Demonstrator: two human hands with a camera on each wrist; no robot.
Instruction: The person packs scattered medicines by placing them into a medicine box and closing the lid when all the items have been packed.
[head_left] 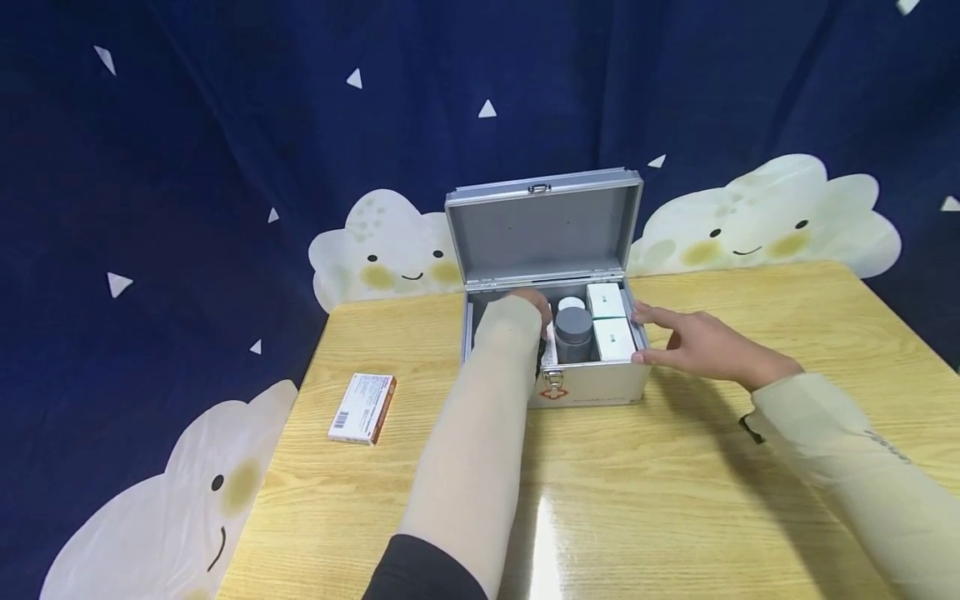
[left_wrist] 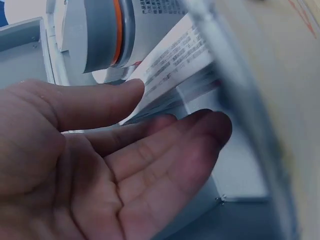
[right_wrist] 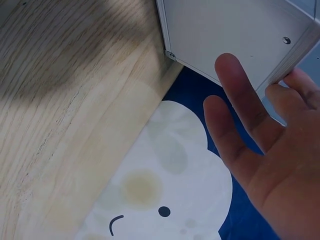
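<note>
An aluminium first-aid case (head_left: 600, 390) stands with its lid (head_left: 547, 233) raised. My left hand (head_left: 532, 302) reaches down into its left half, mostly hidden by the sleeve in the head view. In the left wrist view the left palm (left_wrist: 107, 160) faces up with loosely bent fingers, and its thumb tip overlaps a tilted white printed carton (left_wrist: 172, 62). Beside that carton is a grey-lidded bottle (head_left: 573, 332). My right hand (head_left: 708, 340) touches the case's right rim with thumb and fingertips; in the right wrist view two fingers (right_wrist: 240, 85) extend along the outer side wall.
A white medicine carton with an orange-brown side (head_left: 362, 407) lies on the wooden table (head_left: 645, 500), left of the case. Two white cartons (head_left: 615, 340) and a white-capped bottle (head_left: 572, 303) sit inside the case's right half. A dark blue curtain (head_left: 225, 100) hangs behind.
</note>
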